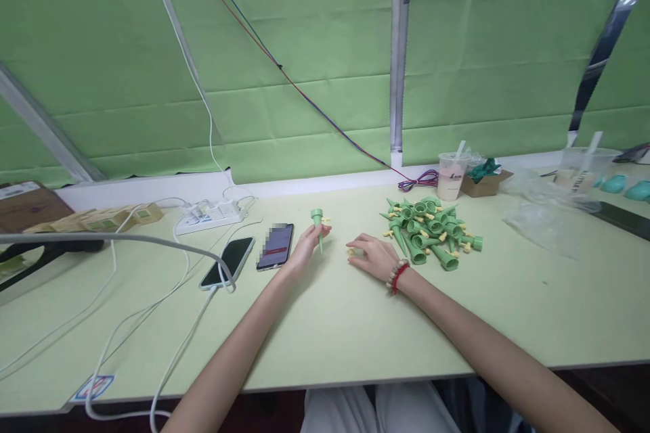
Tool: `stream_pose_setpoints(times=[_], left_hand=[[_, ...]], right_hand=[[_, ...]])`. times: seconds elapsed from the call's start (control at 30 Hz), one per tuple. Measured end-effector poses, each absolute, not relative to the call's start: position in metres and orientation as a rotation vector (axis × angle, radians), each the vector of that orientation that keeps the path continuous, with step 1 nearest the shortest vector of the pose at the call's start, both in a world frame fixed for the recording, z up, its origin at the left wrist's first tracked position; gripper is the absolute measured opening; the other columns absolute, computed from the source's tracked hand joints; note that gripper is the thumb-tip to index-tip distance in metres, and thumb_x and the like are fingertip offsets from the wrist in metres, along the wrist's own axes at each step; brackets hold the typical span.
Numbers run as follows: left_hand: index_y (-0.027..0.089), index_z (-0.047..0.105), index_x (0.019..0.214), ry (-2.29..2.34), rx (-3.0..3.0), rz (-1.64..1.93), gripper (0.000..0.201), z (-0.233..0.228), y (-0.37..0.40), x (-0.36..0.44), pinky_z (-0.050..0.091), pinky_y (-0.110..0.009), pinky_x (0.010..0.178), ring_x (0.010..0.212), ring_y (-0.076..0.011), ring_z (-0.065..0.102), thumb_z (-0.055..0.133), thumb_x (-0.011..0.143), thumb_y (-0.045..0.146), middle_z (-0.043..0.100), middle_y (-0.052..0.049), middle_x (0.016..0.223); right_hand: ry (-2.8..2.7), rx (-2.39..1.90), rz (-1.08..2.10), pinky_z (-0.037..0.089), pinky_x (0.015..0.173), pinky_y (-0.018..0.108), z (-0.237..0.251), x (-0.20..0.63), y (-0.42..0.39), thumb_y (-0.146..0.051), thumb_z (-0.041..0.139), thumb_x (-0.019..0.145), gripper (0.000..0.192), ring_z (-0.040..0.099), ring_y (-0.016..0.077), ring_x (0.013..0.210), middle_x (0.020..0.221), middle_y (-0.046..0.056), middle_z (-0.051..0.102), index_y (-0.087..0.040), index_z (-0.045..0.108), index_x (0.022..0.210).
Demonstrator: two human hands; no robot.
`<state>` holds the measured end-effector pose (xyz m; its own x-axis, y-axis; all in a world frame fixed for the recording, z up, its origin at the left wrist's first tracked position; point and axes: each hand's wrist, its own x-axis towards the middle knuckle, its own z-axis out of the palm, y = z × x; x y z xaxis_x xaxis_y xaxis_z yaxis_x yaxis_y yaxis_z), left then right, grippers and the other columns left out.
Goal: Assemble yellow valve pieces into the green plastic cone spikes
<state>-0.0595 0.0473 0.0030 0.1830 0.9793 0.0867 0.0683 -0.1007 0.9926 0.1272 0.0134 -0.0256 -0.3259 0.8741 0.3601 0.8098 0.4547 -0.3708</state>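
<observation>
Upright in my left hand (306,243) is a green plastic watering spike (317,218); its wide end is up, its point is down, and a small yellow piece shows at its side. My right hand (374,258) rests low over the table, with thumb and fingertips closed about a small yellow valve piece (350,252). Just right of that hand lies a heap of green watering spikes (424,226), with yellow pieces among them. Some spikes in the heap are partly covered by others.
Two phones lie left of my left hand, a dark one (231,261) and a lit one (275,247). White cables run to a power strip (210,216). Behind the heap stand a drink cup (451,177) and a small cardboard box (485,184). Clear plastic bags (541,216) lie farther right.
</observation>
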Motion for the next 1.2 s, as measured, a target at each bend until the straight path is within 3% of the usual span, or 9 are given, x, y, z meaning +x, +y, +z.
stream_pose_setpoints(times=[0.13, 0.3, 0.6, 0.7, 0.83, 0.93, 1.03, 1.2], left_hand=[[0.016, 0.055, 0.091, 1.032, 1.297, 1.12, 0.039, 0.01, 0.042, -0.062, 0.041, -0.036, 0.087, 0.1, -0.0238, 0.059, 0.054, 0.073, 0.051, 0.061, -0.011, 0.105], [0.016, 0.055, 0.091, 0.9, 1.323, 1.065, 0.036, 0.012, 0.031, -0.054, 0.042, -0.035, 0.085, 0.074, -0.018, 0.065, 0.063, 0.07, 0.045, 0.061, -0.002, 0.081], [0.012, 0.055, 0.101, 1.023, 1.477, 1.272, 0.046, 0.005, 0.032, -0.052, 0.042, -0.039, 0.087, 0.077, -0.0199, 0.064, 0.059, 0.072, 0.047, 0.066, -0.01, 0.094], [0.012, 0.052, 0.107, 1.005, 1.454, 1.286, 0.049, 0.005, 0.032, -0.053, 0.04, -0.039, 0.089, 0.081, -0.021, 0.064, 0.059, 0.073, 0.047, 0.066, -0.012, 0.098], [0.015, 0.043, 0.12, 1.03, 1.449, 1.263, 0.057, 0.006, 0.03, -0.052, 0.038, -0.041, 0.09, 0.078, -0.021, 0.065, 0.058, 0.074, 0.046, 0.067, -0.01, 0.096], [0.018, 0.04, 0.124, 1.019, 1.455, 1.236, 0.06, 0.006, 0.029, -0.052, 0.038, -0.042, 0.09, 0.078, -0.0211, 0.066, 0.058, 0.074, 0.046, 0.066, -0.01, 0.1], [0.018, 0.044, 0.122, 0.948, 1.441, 1.17, 0.057, 0.004, 0.028, -0.05, 0.039, -0.042, 0.089, 0.081, -0.0215, 0.065, 0.059, 0.073, 0.046, 0.063, -0.011, 0.107], [0.016, 0.051, 0.115, 0.826, 1.414, 1.1, 0.051, -0.002, 0.027, -0.045, 0.041, -0.038, 0.088, 0.086, -0.0205, 0.063, 0.065, 0.071, 0.038, 0.062, -0.011, 0.103]], right_hand=[[-2.291, -1.434, 0.149, 0.04, 0.071, 0.027, -0.027, 0.123, 0.013, -0.036, 0.049, 0.084, 0.029, 0.051, 0.0189, 0.102, 0.106, 0.004, 0.061, -0.026, 0.06, 0.109], [-2.266, -1.491, 0.193, 0.039, 0.07, 0.026, -0.025, 0.121, 0.014, -0.029, 0.047, 0.085, 0.022, 0.051, 0.0173, 0.099, 0.1, 0.004, 0.061, -0.025, 0.064, 0.097], [-2.235, -1.482, 0.241, 0.038, 0.066, 0.026, -0.027, 0.118, 0.012, -0.03, 0.049, 0.082, 0.017, 0.051, 0.0185, 0.096, 0.093, 0.003, 0.06, -0.023, 0.064, 0.086], [-2.195, -1.452, 0.292, 0.039, 0.067, 0.025, -0.029, 0.116, 0.012, -0.025, 0.049, 0.083, 0.018, 0.053, 0.0166, 0.093, 0.095, 0.004, 0.06, -0.023, 0.062, 0.095], [-1.828, -1.281, 0.466, 0.043, 0.067, 0.025, -0.031, 0.115, 0.017, -0.024, 0.038, 0.087, 0.027, 0.056, 0.0118, 0.079, 0.099, 0.005, 0.056, -0.021, 0.056, 0.106], [-1.409, -1.153, 0.708, 0.044, 0.056, 0.022, -0.028, 0.116, 0.024, -0.037, 0.029, 0.088, 0.036, 0.054, 0.0114, 0.068, 0.081, 0.003, 0.054, -0.017, 0.057, 0.1], [-1.09, -1.038, 0.934, 0.043, 0.047, 0.02, -0.022, 0.118, 0.029, -0.049, 0.039, 0.081, 0.04, 0.051, 0.0103, 0.058, 0.065, 0.0, 0.05, -0.016, 0.057, 0.092], [-0.922, -0.963, 1.104, 0.046, 0.053, 0.02, -0.012, 0.118, 0.029, -0.048, 0.067, 0.059, 0.045, 0.056, 0.0113, 0.069, 0.077, 0.002, 0.06, -0.016, 0.058, 0.09]])
